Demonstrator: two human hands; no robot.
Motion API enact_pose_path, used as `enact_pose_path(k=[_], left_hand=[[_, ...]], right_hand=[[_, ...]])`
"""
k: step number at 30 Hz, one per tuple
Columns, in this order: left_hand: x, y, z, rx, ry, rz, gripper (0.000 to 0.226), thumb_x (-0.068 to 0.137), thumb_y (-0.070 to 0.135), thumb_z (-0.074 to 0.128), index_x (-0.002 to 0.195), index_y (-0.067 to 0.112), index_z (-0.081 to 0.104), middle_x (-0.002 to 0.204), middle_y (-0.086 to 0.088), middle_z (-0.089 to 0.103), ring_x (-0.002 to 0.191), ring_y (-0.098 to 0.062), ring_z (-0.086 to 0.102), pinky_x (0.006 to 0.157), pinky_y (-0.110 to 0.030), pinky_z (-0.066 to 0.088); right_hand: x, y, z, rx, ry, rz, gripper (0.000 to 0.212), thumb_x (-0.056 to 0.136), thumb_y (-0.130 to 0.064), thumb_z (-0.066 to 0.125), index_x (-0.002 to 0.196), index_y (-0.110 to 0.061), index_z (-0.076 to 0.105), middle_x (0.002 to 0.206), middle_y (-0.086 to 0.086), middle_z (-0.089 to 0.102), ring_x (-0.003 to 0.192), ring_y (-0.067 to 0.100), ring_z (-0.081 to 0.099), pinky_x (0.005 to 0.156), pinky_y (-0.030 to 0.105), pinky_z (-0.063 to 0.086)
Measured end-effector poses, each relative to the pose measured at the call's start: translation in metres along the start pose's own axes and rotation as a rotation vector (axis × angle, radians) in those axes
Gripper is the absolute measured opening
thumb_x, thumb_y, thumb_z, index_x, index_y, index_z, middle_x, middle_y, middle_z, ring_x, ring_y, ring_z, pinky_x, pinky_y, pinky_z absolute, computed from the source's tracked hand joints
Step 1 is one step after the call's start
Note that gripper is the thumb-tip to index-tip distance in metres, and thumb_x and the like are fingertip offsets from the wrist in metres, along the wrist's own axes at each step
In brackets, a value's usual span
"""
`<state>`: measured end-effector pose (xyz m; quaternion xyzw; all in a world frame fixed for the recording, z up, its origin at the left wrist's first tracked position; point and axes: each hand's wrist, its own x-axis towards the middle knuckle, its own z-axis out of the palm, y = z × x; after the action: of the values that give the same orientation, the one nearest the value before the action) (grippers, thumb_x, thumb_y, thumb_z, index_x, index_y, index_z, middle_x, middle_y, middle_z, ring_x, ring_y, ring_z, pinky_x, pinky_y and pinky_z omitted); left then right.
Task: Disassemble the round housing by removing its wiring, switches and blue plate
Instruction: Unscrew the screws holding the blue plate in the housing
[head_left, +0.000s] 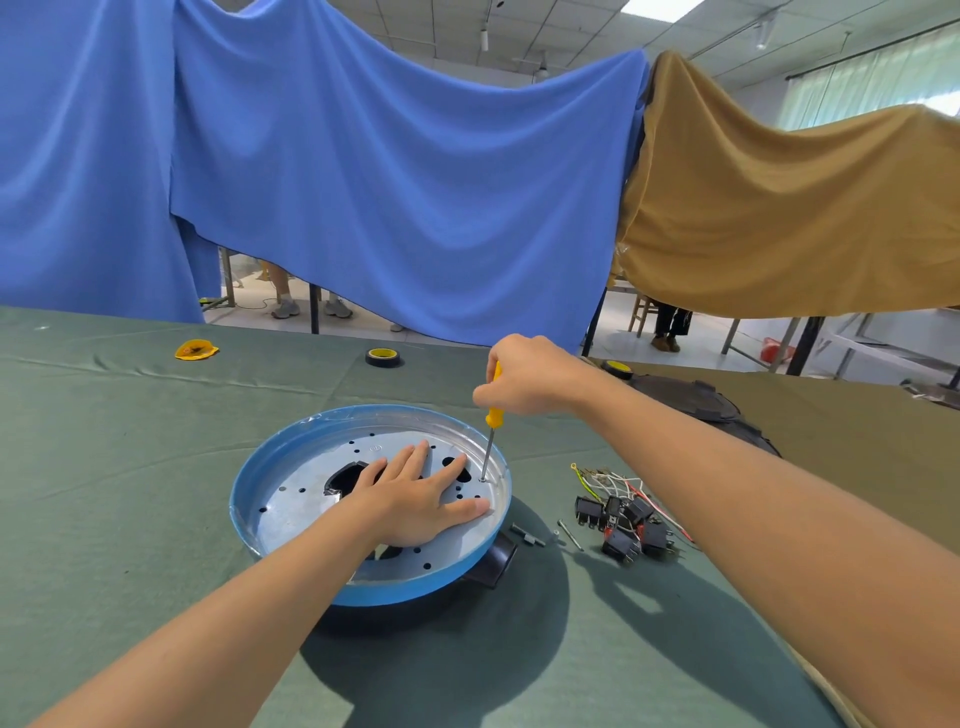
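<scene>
Left hand flat, fingers straight, steadying the round blue-rimmed metal plate on the black round housing, mid-counter | right hand grips the yellow-handled screwdriver, tip by the plate's right rim | we would keep the shaft upright, press down, turn slowly.

The left arm and the right arm are both bare, with skin showing all the way from the wrist to the edge of the picture. The left hand and the right hand are bare too. Both arms look smooth and slim.
</scene>
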<state>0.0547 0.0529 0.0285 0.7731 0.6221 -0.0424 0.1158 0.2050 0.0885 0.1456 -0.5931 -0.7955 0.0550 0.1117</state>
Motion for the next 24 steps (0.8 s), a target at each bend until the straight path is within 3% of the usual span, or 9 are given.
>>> enact_pose_path(k=[2, 4, 6, 8, 12, 14, 16, 19, 24], left_hand=[[-0.0004, 0.0, -0.0002, 0.001, 0.0, 0.003, 0.082, 0.081, 0.084, 0.013, 0.151, 0.046, -0.009, 0.162, -0.004, -0.016, 0.149, -0.022, -0.015, 0.118, -0.045, -0.004], [-0.0005, -0.0001, -0.0003, 0.001, -0.001, 0.006, 0.082, 0.081, 0.084, 0.013, 0.15, 0.046, -0.01, 0.162, -0.004, -0.016, 0.149, -0.022, -0.015, 0.118, -0.045, -0.005], [-0.0003, -0.0004, -0.0006, 0.002, -0.003, 0.009, 0.083, 0.08, 0.084, 0.013, 0.15, 0.046, -0.01, 0.162, -0.004, -0.017, 0.149, -0.022, -0.015, 0.118, -0.045, -0.005], [0.0001, -0.0003, -0.0003, 0.003, -0.002, 0.006, 0.082, 0.081, 0.084, 0.013, 0.15, 0.046, -0.01, 0.162, -0.004, -0.016, 0.149, -0.022, -0.015, 0.118, -0.045, -0.004], [0.0007, -0.0007, 0.0006, 0.004, 0.003, 0.004, 0.082, 0.081, 0.084, 0.013, 0.15, 0.046, -0.009, 0.162, -0.004, -0.017, 0.149, -0.022, -0.015, 0.118, -0.045, -0.005], [0.001, -0.0011, 0.0009, 0.004, 0.003, 0.005, 0.083, 0.08, 0.084, 0.013, 0.15, 0.046, -0.01, 0.162, -0.004, -0.017, 0.149, -0.022, -0.015, 0.118, -0.045, -0.005], [0.0011, -0.0013, 0.0009, 0.003, 0.004, 0.008, 0.082, 0.08, 0.084, 0.013, 0.15, 0.046, -0.01, 0.162, -0.004, -0.017, 0.149, -0.022, -0.015, 0.118, -0.045, -0.005], [0.0013, -0.0013, 0.001, 0.007, 0.007, 0.011, 0.082, 0.081, 0.084, 0.013, 0.15, 0.046, -0.01, 0.162, -0.004, -0.017, 0.149, -0.022, -0.015, 0.118, -0.046, -0.005], [0.0017, -0.0018, 0.0019, 0.004, 0.01, 0.006, 0.083, 0.08, 0.085, 0.013, 0.15, 0.046, -0.009, 0.162, -0.004, -0.016, 0.149, -0.021, -0.015, 0.118, -0.045, -0.004]], right_hand=[[-0.0013, 0.0001, -0.0001, -0.05, 0.024, 0.022, 0.045, 0.084, -0.05, 0.059, 0.064, -0.011, 0.046, 0.06, 0.003, 0.043, 0.059, 0.023, 0.043, 0.052, 0.029, 0.031], [-0.0021, 0.001, -0.0003, -0.077, 0.051, 0.015, 0.047, 0.087, -0.048, 0.058, 0.062, -0.012, 0.043, 0.059, 0.003, 0.04, 0.056, 0.022, 0.038, 0.051, 0.03, 0.029], [-0.001, 0.0006, -0.0006, -0.044, 0.034, 0.009, 0.03, 0.084, -0.03, 0.061, 0.082, -0.001, 0.061, 0.068, 0.012, 0.053, 0.063, 0.022, 0.04, 0.056, 0.03, 0.034], [-0.0003, -0.0001, -0.0012, 0.004, -0.005, 0.002, 0.036, 0.079, -0.025, 0.062, 0.102, 0.003, 0.064, 0.079, 0.018, 0.062, 0.069, 0.021, 0.042, 0.06, 0.032, 0.036], [-0.0007, 0.0002, 0.0015, -0.087, 0.054, 0.018, 0.045, 0.085, -0.049, 0.058, 0.063, -0.013, 0.044, 0.06, 0.001, 0.044, 0.057, 0.022, 0.042, 0.051, 0.028, 0.03], [-0.0009, 0.0012, 0.0021, -0.104, 0.082, 0.015, 0.045, 0.088, -0.045, 0.057, 0.061, -0.014, 0.04, 0.058, 0.002, 0.04, 0.055, 0.022, 0.038, 0.05, 0.029, 0.029], [-0.0003, 0.0009, 0.0016, -0.06, 0.062, 0.022, 0.024, 0.083, -0.029, 0.06, 0.076, -0.005, 0.059, 0.068, 0.01, 0.054, 0.064, 0.024, 0.044, 0.056, 0.03, 0.036], [-0.0005, -0.0007, 0.0, 0.037, 0.001, 0.019, 0.038, 0.078, -0.024, 0.061, 0.105, 0.003, 0.064, 0.093, 0.022, 0.067, 0.07, 0.021, 0.043, 0.059, 0.032, 0.037], [0.0008, 0.002, 0.0023, -0.03, 0.062, -0.003, 0.046, 0.088, -0.048, 0.057, 0.065, -0.011, 0.044, 0.059, 0.004, 0.044, 0.057, 0.023, 0.041, 0.052, 0.03, 0.032]])
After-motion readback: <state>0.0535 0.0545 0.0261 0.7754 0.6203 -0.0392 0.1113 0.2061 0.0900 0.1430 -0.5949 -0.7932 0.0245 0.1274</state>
